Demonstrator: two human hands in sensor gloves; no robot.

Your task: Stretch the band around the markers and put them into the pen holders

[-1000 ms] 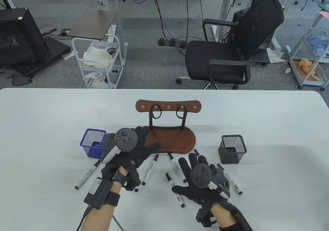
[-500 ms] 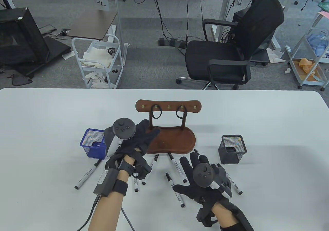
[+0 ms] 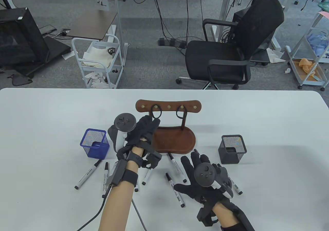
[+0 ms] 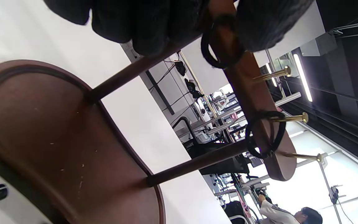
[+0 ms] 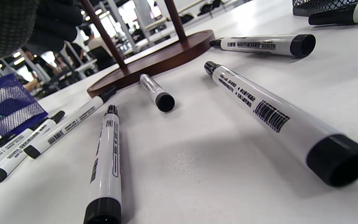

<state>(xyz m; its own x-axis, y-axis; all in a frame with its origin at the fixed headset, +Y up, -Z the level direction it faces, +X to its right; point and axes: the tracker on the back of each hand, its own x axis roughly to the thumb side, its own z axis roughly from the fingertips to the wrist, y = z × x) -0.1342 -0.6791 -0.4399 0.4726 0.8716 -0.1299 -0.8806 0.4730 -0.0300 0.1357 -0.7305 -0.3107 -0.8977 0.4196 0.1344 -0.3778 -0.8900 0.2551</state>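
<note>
Two black bands hang on the wooden rack [image 3: 168, 105]: the left band [image 3: 156, 112] and the right band [image 3: 180, 112]. My left hand [image 3: 151, 123] reaches up to the left band with fairly straight fingers. In the left wrist view my thumb covers that band's [image 4: 216, 49] peg end, and no grip shows. Several white markers [image 3: 176, 167] lie scattered in front of the rack base [image 3: 177, 141]. My right hand [image 3: 191, 162] rests flat and spread over some of them, holding nothing. The blue pen holder [image 3: 94, 143] stands at the left and the black one [image 3: 232, 148] at the right.
More markers [image 3: 87, 175] lie left of my left forearm, whose cable trails off the table's near edge. The right wrist view shows markers [image 5: 272, 112] close up, with the rack base [image 5: 160, 59] and the blue holder [image 5: 8, 105] behind. An office chair [image 3: 231, 43] stands beyond the table.
My left hand has lifted off the markers and moved up and to the right, over the rack base to the left band. My right hand has stayed almost still.
</note>
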